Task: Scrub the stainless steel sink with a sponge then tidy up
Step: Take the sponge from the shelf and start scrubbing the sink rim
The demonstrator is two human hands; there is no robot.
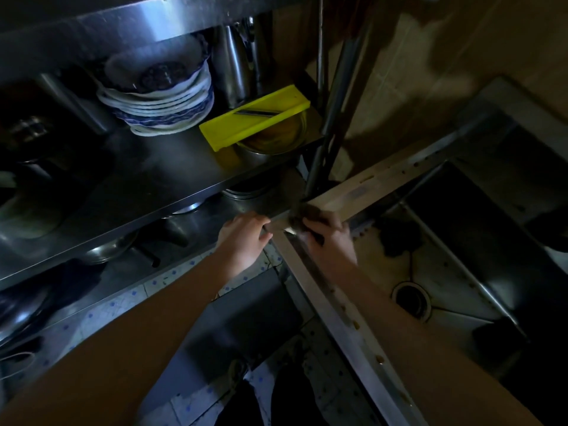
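The stainless steel sink (445, 272) fills the right side, with a round drain (412, 299) in its soapy basin. My right hand (329, 238) grips a dark sponge (302, 218) and presses it on the near left corner of the sink rim (338, 321). My left hand (246, 238) rests just left of that corner, fingers curled over the edge of the rim. A dark clump (396, 238) lies in the basin beyond my right hand; I cannot tell what it is.
A steel rack (147, 179) stands to the left, holding stacked blue-and-white plates (159, 99), a yellow slicer (255, 116) over a metal bowl (273, 139), and pots below. Rack legs (332, 103) rise at the sink corner. Patterned floor tiles (101, 312) lie beneath.
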